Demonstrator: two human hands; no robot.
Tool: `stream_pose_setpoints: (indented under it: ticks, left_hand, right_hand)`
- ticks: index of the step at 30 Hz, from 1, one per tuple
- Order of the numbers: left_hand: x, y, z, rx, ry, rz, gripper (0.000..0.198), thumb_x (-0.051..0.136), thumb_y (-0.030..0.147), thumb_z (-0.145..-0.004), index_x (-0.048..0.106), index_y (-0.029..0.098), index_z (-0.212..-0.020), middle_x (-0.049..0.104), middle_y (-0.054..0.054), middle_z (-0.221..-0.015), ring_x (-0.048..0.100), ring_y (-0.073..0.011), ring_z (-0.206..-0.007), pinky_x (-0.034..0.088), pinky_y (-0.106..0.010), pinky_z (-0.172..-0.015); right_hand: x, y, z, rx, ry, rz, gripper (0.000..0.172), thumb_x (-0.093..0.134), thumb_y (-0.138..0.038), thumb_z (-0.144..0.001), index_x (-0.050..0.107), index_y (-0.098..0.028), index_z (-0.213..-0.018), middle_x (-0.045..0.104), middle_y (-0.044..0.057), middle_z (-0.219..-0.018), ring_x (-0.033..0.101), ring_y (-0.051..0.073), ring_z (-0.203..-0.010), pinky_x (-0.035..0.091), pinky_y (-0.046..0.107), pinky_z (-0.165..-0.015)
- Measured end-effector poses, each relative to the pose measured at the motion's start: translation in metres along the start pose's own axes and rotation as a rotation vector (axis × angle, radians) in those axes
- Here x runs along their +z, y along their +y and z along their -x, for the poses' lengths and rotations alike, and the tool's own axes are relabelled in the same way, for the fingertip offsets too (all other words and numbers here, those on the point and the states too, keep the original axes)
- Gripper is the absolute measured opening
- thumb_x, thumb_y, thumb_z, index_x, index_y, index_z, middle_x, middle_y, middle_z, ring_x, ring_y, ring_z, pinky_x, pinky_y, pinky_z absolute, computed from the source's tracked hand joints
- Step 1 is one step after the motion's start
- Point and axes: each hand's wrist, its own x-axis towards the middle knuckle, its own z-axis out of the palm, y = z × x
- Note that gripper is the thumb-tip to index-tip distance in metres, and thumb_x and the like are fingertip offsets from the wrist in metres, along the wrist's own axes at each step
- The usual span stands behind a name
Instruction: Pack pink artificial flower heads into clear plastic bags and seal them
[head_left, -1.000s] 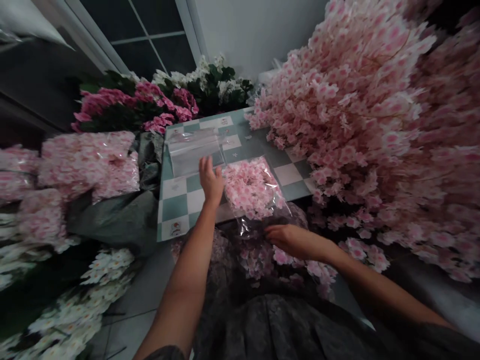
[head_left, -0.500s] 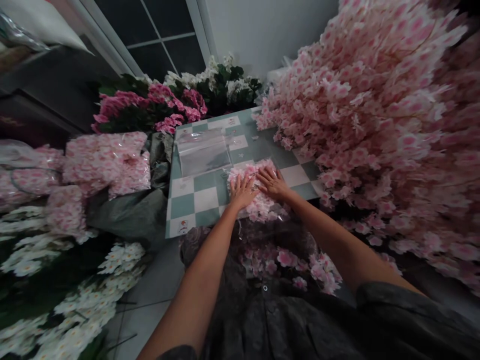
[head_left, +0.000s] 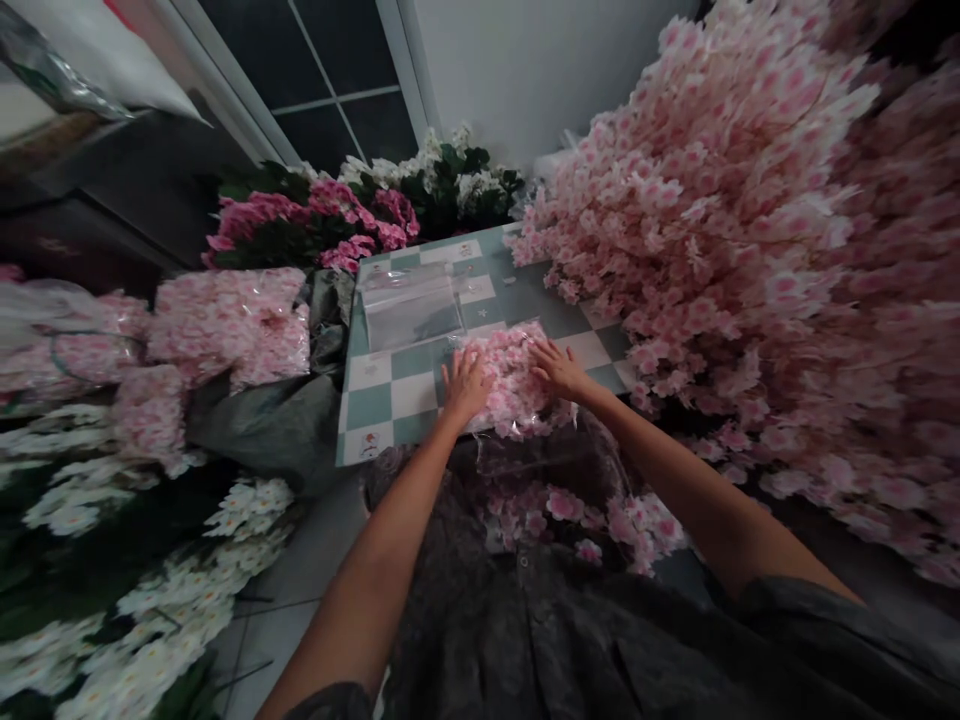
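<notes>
A clear plastic bag filled with pale pink flower heads (head_left: pixel 511 378) lies on a green-and-white checkered board (head_left: pixel 390 395). My left hand (head_left: pixel 465 382) presses flat on the bag's left side with fingers spread. Over on the bag's right side rests my right hand (head_left: pixel 559 366), also flat and spread. A stack of empty clear bags (head_left: pixel 411 308) lies farther back on the board. Loose pink flowers (head_left: pixel 570 510) sit in my lap below the board's near edge.
A huge heap of pink blossoms (head_left: pixel 750 240) fills the right. Packed bags of pink flowers (head_left: pixel 229 325) pile up at the left on dark sheeting. White flowers (head_left: pixel 150 590) lie lower left. Magenta and white bouquets (head_left: pixel 360 205) stand behind the board below a window.
My left hand drew back from the empty bags and my right hand came up from my lap; both now lie on the flower bag, a little farther apart than half a second ago.
</notes>
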Motion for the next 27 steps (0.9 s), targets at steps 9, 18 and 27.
stream_pose_setpoints:
  ticks: [9,18,27]
  left_hand:
    - [0.001,-0.015,0.003,0.018,-0.002,0.107,0.058,0.055,0.041,-0.095,0.052,0.021,-0.150,0.041,-0.015,-0.162,0.025,-0.0335,-0.156,0.019,-0.058,-0.126]
    - [0.010,-0.011,0.046,0.203,-0.008,0.058,0.058,0.057,0.045,-0.094,0.054,0.028,-0.149,0.038,-0.008,-0.165,0.017,-0.0304,-0.158,0.009,-0.054,-0.128]
    - [-0.009,-0.027,0.063,-0.133,0.568,0.551,0.052,0.047,0.045,-0.100,0.049,0.020,-0.146,0.055,-0.016,-0.148,0.051,-0.0262,-0.139,0.038,-0.043,-0.119]
  right_hand:
    - [-0.005,0.019,0.005,-0.184,0.036,-0.080,0.051,0.034,-0.026,-0.102,0.054,-0.008,-0.146,0.051,0.016,-0.154,0.037,0.024,-0.150,0.026,0.045,-0.127]
    - [0.007,0.034,0.055,-0.190,0.044,-0.084,0.054,0.043,-0.037,-0.102,0.049,-0.018,-0.152,0.040,0.011,-0.162,0.031,0.031,-0.153,0.031,0.053,-0.123]
    - [-0.004,0.017,0.046,0.018,0.261,-0.096,0.061,0.040,-0.033,-0.102,0.035,-0.012,-0.159,0.031,0.019,-0.165,0.026,0.032,-0.154,0.027,0.054,-0.124]
